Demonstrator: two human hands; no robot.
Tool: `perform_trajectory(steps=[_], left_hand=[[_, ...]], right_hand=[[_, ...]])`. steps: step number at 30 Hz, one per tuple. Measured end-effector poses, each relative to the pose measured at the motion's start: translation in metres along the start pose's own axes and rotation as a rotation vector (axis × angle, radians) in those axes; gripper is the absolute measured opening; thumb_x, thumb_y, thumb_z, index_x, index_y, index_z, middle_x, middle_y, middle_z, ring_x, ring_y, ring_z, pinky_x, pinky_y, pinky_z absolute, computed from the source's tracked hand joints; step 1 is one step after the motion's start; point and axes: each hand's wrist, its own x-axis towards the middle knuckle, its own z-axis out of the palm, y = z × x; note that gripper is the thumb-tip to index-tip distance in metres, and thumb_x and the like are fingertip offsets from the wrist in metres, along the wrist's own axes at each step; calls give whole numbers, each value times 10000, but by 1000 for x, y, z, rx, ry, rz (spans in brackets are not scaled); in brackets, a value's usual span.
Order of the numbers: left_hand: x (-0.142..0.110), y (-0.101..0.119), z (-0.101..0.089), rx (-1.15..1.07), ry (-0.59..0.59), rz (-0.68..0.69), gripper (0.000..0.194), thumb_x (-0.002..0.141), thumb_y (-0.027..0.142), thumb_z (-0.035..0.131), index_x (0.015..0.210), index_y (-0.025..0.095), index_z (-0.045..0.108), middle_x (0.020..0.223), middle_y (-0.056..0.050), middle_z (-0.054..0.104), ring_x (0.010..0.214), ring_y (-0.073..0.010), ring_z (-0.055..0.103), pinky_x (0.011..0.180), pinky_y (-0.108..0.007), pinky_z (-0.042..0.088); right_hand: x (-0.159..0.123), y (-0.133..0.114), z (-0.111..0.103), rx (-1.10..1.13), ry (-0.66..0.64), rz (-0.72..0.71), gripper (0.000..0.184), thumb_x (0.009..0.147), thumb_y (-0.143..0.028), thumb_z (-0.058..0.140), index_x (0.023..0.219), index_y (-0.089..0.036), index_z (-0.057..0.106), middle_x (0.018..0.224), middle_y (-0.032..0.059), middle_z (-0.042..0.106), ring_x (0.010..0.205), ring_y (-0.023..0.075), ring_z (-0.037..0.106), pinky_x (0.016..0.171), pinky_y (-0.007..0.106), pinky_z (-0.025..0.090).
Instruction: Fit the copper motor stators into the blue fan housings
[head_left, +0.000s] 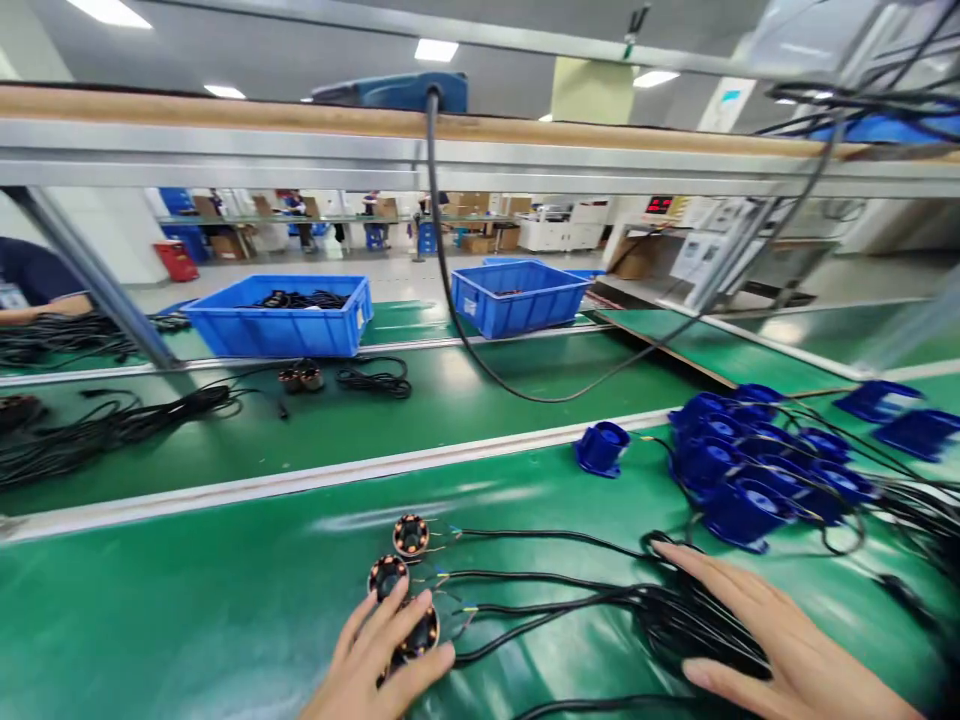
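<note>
My left hand [379,660] lies on the green mat at the bottom, its fingers closed around a small round copper-wound stator [415,634]. Two more stators [410,535] sit just beyond it, each trailing a black cable [540,578] to the right. My right hand [772,640] rests flat, fingers stretched out, on a bundle of coiled black cables [694,625]. A heap of blue plastic fan housings [757,465] with wires lies beyond the right hand. One single blue housing [602,446] stands apart to their left.
A green conveyor belt [315,425] runs across the middle, carrying black cables [112,425] and small parts. Two blue bins [281,315] stand behind it. A black cord [442,250] hangs from the overhead rail. Another person's arm [41,300] shows at far left.
</note>
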Motion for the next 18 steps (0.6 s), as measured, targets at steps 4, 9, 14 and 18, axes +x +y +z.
perform_trajectory(steps=[4, 9, 14, 18], left_hand=[[5, -55, -24, -186, 41, -282, 764, 893, 662, 610, 1542, 376, 328, 1600, -100, 376, 1449, -339, 414, 1135, -532, 463], [52, -167, -40, -58, 74, -603, 612, 1004, 612, 409, 1475, 221, 388, 1558, -161, 360, 1391, -302, 475, 1143, -483, 452], [131, -282, -43, 89, 63, -802, 654, 975, 543, 544, 1490, 168, 396, 1554, -212, 331, 1276, -350, 558, 1083, -551, 480], [188, -342, -31, 141, -5, -894, 663, 959, 529, 610, 1503, 223, 389, 1566, -175, 343, 1240, -322, 567, 1043, -569, 504]], right_hand=[[123, -91, -20, 107, -177, -209, 578, 964, -574, 581, 1492, -354, 494, 1519, 60, 491, 1407, 280, 448, 1168, 451, 400], [286, -170, 18, 59, -175, -360, 576, 937, -405, 680, 1452, -194, 533, 1434, 124, 572, 1324, 279, 527, 1142, 459, 394], [394, -221, 71, -19, -98, -322, 708, 906, -372, 727, 1515, -144, 445, 1507, 167, 489, 1397, 310, 445, 1164, 490, 352], [450, -243, 98, -74, -51, -329, 855, 890, -380, 751, 1587, -149, 313, 1619, 146, 330, 1512, 291, 263, 1244, 482, 215]])
